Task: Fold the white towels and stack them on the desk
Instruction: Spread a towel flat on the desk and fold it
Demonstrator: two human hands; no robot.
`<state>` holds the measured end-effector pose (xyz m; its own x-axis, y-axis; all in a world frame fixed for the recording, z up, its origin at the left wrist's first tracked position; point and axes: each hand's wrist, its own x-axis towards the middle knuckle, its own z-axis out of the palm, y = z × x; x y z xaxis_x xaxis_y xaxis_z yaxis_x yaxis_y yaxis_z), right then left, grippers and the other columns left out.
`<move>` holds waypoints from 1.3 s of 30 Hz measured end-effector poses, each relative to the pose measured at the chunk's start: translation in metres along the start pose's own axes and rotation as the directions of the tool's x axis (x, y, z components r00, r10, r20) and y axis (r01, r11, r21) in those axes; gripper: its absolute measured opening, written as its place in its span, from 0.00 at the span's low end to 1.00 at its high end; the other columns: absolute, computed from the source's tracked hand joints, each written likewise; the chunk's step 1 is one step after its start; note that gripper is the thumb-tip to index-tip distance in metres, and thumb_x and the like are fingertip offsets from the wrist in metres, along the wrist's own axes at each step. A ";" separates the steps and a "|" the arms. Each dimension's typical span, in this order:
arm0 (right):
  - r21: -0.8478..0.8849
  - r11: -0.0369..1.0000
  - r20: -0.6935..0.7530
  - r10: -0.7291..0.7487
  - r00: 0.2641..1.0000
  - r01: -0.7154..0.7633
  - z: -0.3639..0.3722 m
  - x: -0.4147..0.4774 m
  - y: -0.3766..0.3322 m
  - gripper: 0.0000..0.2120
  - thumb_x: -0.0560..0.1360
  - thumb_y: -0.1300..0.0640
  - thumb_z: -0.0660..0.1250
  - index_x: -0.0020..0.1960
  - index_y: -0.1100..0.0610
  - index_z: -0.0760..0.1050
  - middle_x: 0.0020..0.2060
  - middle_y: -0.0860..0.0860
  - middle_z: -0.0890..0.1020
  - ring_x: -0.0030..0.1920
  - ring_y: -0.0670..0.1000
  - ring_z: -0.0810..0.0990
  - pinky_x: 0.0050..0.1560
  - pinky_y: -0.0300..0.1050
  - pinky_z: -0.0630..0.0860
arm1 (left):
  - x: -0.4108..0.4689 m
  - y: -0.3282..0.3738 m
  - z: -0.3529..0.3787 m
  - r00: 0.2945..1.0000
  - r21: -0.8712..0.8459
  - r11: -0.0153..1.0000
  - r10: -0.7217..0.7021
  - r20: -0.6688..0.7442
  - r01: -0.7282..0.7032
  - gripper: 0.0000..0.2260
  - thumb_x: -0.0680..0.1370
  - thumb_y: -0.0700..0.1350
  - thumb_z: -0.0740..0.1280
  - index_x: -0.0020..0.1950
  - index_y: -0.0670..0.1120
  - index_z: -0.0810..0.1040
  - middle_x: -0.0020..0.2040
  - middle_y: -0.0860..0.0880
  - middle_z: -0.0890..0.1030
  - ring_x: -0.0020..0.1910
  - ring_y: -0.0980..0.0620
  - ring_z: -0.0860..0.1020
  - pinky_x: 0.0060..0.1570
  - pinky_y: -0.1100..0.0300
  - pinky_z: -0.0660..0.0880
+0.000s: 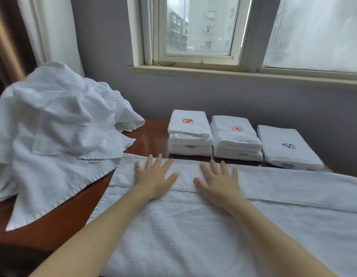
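A white towel point(185, 232) lies spread across the near part of the brown desk point(151, 136), its far edge folded toward me in a long band. My left hand point(155, 176) and my right hand point(217, 180) lie flat on that band, fingers spread, side by side. Behind them stand folded towels: a stack with a red emblem point(188, 134), a second stack with a red emblem point(236, 138), and a folded towel with a blue emblem point(287, 148). A heap of unfolded white towels point(59, 124) covers the desk's left side.
The wall and a window sill point(233, 72) run right behind the stacks. A curtain point(53, 31) hangs at the far left. The desk's front left edge point(43, 242) shows below the heap.
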<state>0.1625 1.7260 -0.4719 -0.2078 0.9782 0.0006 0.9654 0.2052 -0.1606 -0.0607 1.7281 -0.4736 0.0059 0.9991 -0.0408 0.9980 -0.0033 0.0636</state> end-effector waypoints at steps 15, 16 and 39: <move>0.107 0.990 -0.072 -0.087 0.994 0.094 -0.002 -0.041 -0.007 0.27 0.80 0.38 0.50 0.77 0.45 0.56 0.78 0.50 0.55 0.79 0.54 0.47 0.76 0.62 0.41 | -0.049 -0.029 -0.004 0.999 -0.028 0.999 -0.044 0.000 0.044 0.29 0.80 0.66 0.44 0.80 0.60 0.44 0.82 0.50 0.42 0.80 0.46 0.39 0.76 0.44 0.38; 0.117 0.983 -0.074 -0.132 0.988 0.140 0.000 -0.051 -0.008 0.26 0.80 0.38 0.51 0.76 0.44 0.57 0.78 0.49 0.56 0.79 0.54 0.47 0.76 0.62 0.41 | -0.063 -0.033 -0.002 1.000 -0.044 0.999 0.019 0.000 -0.019 0.29 0.81 0.65 0.44 0.80 0.60 0.44 0.81 0.51 0.41 0.80 0.48 0.39 0.76 0.46 0.37; 0.136 0.873 -0.144 -0.449 0.882 0.468 0.000 -0.188 -0.043 0.30 0.70 0.34 0.66 0.68 0.43 0.67 0.68 0.37 0.69 0.71 0.42 0.65 0.71 0.39 0.56 | -0.216 -0.078 0.004 0.922 -0.561 0.762 0.120 -0.367 -0.323 0.09 0.72 0.50 0.75 0.48 0.63 0.81 0.52 0.67 0.82 0.58 0.68 0.77 0.59 0.60 0.73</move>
<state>0.1597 1.5332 -0.4654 -0.5944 0.7749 0.2150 0.7246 0.6321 -0.2747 -0.1399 1.5124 -0.4739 0.1020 0.9363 0.3360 0.7233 -0.3017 0.6211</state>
